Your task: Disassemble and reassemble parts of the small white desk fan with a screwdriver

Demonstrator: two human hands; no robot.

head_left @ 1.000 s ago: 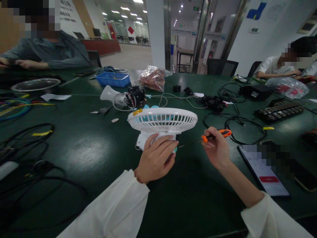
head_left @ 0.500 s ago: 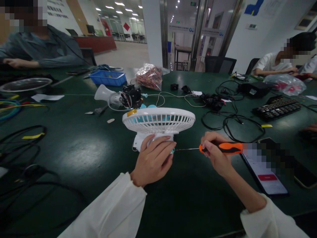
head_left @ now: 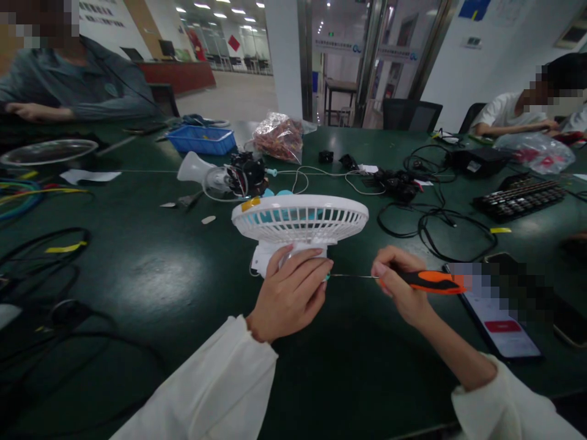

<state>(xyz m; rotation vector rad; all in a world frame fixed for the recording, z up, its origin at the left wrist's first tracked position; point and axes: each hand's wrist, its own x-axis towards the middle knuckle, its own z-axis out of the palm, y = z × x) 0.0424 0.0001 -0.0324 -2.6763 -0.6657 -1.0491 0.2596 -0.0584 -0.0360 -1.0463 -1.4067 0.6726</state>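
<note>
A small white fan [head_left: 300, 223] with a slatted round guard and light-blue blades lies with its guard facing away from me. My left hand [head_left: 293, 293] is wrapped over the housing behind the guard and grips it. My right hand [head_left: 403, 287] is closed round an orange and black screwdriver [head_left: 435, 281], held level. Its thin shaft points left and reaches the housing's right side, beside my left fingertips, at a small teal spot. The very tip is too small to make out. A strip of amber tape sits on the guard's rim.
Behind the fan lies a white stand with dark parts [head_left: 229, 174], near a blue tray [head_left: 202, 140] and a plastic bag [head_left: 279, 139]. A phone [head_left: 504, 330] lies by my right forearm. Black cables [head_left: 440, 229] spread at right. Other people sit at both far sides.
The whole view has shifted slightly, moving most things a little to the right. The screwdriver's handle looks turned in my right hand. My left hand keeps its hold on the fan.
</note>
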